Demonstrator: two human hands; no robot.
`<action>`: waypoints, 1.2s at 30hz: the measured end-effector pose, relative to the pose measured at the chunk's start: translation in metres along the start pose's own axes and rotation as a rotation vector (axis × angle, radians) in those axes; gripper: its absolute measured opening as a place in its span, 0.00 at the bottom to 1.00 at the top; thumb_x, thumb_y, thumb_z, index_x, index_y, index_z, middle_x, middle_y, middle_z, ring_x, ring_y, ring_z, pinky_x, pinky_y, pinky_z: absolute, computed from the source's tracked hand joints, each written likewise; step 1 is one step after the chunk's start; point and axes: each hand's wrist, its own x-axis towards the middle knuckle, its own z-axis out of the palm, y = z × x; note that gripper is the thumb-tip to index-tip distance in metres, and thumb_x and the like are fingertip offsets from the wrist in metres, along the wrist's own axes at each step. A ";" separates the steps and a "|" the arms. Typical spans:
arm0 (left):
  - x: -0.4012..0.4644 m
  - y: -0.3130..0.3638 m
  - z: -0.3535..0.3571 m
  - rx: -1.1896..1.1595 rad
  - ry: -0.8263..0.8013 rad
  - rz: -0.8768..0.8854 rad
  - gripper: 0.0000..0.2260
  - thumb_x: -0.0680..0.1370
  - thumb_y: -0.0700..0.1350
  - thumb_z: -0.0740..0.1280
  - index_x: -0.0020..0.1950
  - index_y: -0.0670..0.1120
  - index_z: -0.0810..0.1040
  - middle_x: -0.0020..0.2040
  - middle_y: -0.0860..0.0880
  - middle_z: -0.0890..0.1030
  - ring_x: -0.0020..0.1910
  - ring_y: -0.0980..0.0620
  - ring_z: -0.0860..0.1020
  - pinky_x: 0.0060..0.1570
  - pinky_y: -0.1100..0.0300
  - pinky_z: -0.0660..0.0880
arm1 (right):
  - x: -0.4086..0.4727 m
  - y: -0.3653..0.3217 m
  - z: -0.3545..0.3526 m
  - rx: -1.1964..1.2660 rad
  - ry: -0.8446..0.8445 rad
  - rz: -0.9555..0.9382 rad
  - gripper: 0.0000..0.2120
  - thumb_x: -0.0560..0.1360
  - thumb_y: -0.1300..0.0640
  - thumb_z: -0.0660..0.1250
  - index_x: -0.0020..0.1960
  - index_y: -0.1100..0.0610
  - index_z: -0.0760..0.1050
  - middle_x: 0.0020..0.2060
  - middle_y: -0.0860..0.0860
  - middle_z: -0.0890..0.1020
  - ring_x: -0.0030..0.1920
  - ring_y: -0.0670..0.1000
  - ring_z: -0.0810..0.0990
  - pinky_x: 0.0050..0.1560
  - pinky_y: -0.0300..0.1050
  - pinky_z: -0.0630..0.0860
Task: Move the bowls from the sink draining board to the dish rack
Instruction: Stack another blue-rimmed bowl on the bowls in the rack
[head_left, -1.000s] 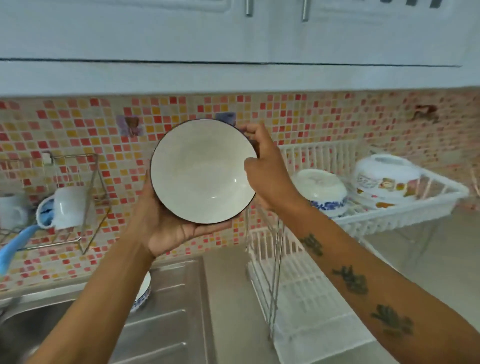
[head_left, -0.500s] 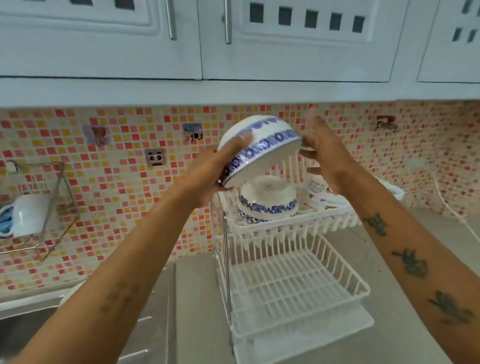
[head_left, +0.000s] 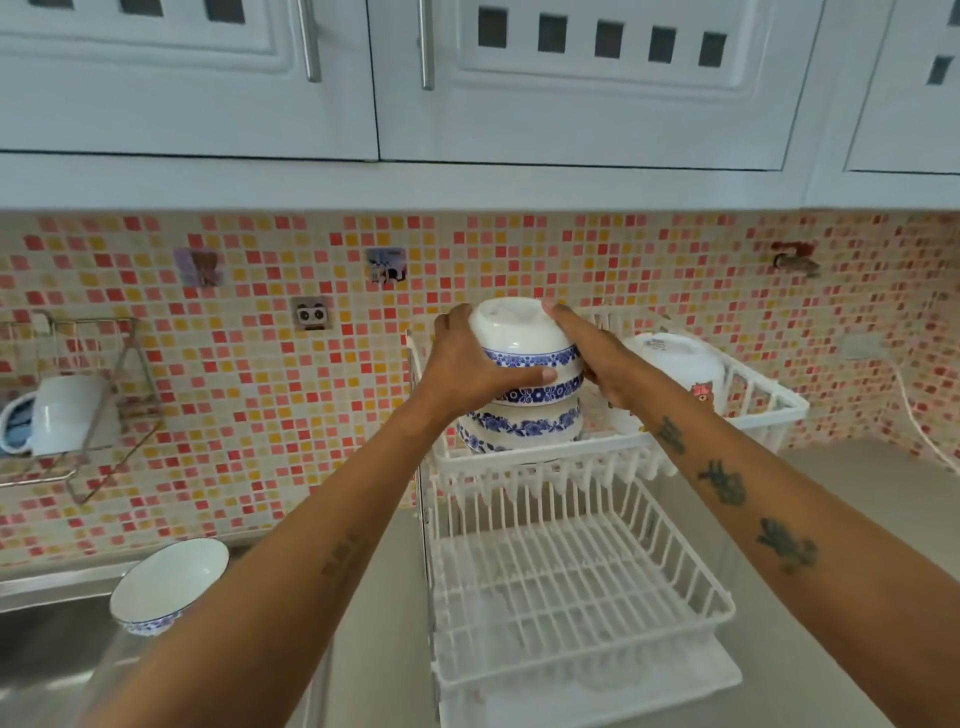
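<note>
A white bowl with blue flower bands (head_left: 522, 338) is upside down on top of another blue-patterned bowl (head_left: 524, 428) in the upper tier of the white dish rack (head_left: 540, 457). My left hand (head_left: 467, 369) grips its left side and my right hand (head_left: 587, 353) holds its right side. One more blue-rimmed bowl (head_left: 169, 584) lies tilted on the steel draining board (head_left: 57, 649) at the lower left, partly behind my left forearm. A larger white bowl with red print (head_left: 675, 364) sits upside down at the right of the upper tier.
The rack's lower tier (head_left: 571, 587) holds nothing that I can see, with a drip tray under it. A wire wall shelf (head_left: 93, 415) at the left holds a white mug (head_left: 67, 415). White cupboards (head_left: 467, 78) hang overhead. A white cable (head_left: 919, 421) runs down the right wall.
The bowl has turned from facing me to upside down and come down onto the bowl in the rack's upper tier. My view has shifted right, toward the rack.
</note>
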 end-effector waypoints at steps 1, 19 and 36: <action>-0.001 0.000 0.002 0.013 -0.008 -0.007 0.48 0.58 0.58 0.81 0.71 0.45 0.63 0.66 0.47 0.68 0.66 0.49 0.69 0.61 0.56 0.71 | 0.001 0.003 0.000 0.005 -0.011 0.008 0.29 0.69 0.30 0.61 0.62 0.46 0.76 0.61 0.51 0.81 0.57 0.51 0.80 0.64 0.50 0.73; 0.003 -0.009 0.015 0.208 -0.206 -0.103 0.54 0.59 0.63 0.79 0.74 0.40 0.56 0.69 0.44 0.64 0.69 0.46 0.67 0.60 0.57 0.71 | 0.016 0.030 -0.001 0.079 -0.095 0.220 0.26 0.74 0.36 0.62 0.64 0.51 0.74 0.55 0.53 0.84 0.53 0.54 0.82 0.53 0.49 0.78; 0.005 -0.010 0.016 0.181 -0.284 -0.151 0.51 0.65 0.63 0.75 0.76 0.41 0.53 0.71 0.43 0.61 0.71 0.46 0.65 0.59 0.56 0.71 | 0.014 0.031 0.004 0.142 -0.141 0.266 0.18 0.80 0.44 0.57 0.63 0.53 0.72 0.48 0.52 0.83 0.48 0.50 0.81 0.47 0.44 0.78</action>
